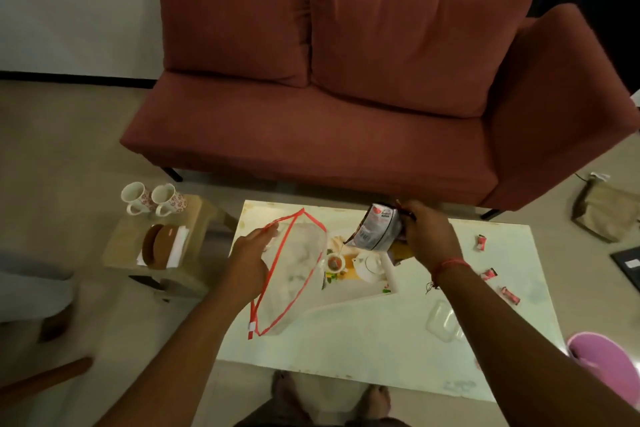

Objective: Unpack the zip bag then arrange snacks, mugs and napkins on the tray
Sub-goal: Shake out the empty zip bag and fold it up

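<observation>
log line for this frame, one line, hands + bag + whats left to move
left hand: holds zip bag open | right hand: grips snack packet above tray | mugs, napkins: on side table

One head-worn wide-angle view looks forward and steeply down from above the near edge of the table (363, 340); the sofa (329, 114) lies far.

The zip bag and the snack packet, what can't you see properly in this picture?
Head view only:
- Zip bag: whether anything remains inside; its cloudy plastic blurs the contents.
- Snack packet: the print is too small and blurred to read; the right hand covers one side.
- Tray: partly hidden by bag and packet.
- Napkins: mostly covered by a brown round thing.
- Pink object: cut off by the right edge.
</observation>
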`<state>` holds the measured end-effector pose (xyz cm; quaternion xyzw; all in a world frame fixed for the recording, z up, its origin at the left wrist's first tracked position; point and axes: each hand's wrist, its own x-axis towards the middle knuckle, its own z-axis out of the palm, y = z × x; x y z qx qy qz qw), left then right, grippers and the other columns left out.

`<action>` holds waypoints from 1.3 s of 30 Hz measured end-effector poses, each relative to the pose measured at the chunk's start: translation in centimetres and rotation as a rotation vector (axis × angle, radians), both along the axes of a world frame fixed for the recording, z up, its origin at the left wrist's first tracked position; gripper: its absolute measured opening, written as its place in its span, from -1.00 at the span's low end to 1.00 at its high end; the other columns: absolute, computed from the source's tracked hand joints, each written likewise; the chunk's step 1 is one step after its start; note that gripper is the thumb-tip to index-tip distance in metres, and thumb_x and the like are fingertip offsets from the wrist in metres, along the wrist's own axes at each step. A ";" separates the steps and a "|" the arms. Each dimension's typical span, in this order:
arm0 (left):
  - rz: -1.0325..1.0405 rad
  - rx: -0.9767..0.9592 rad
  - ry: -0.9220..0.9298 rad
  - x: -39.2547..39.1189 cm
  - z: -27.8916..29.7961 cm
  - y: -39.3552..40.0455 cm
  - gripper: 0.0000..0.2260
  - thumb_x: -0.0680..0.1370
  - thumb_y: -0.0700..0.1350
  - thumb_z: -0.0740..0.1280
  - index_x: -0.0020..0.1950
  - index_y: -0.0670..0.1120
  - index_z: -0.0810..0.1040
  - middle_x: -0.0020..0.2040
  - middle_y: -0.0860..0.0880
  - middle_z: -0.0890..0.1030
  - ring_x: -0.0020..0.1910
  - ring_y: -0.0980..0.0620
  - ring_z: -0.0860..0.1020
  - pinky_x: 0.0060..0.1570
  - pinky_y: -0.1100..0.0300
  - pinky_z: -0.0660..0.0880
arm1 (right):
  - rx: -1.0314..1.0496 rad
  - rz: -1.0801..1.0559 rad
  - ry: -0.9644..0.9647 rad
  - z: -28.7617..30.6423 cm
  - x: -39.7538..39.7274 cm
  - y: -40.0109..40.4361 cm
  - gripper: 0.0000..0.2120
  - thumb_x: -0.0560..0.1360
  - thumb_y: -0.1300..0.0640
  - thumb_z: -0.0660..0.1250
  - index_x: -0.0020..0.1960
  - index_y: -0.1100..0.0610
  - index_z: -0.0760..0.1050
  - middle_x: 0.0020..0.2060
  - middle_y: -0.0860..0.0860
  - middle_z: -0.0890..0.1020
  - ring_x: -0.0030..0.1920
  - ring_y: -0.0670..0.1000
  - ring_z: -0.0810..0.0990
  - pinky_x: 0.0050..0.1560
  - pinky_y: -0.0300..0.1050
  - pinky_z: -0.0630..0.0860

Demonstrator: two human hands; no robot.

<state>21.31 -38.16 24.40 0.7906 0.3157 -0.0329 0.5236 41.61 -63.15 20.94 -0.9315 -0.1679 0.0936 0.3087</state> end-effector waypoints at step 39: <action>-0.406 -0.553 -0.198 8.7 7.0 3.3 -0.69 0.45 -0.25 0.38 0.14 0.02 0.65 0.13 -0.04 0.68 -0.02 -0.01 0.66 -0.17 0.13 0.60 | 0.574 0.409 0.607 3.5 -5.4 3.6 -0.68 0.40 0.01 0.47 0.15 -0.07 0.61 0.09 -0.10 0.67 0.14 -0.05 0.62 0.14 -0.06 0.53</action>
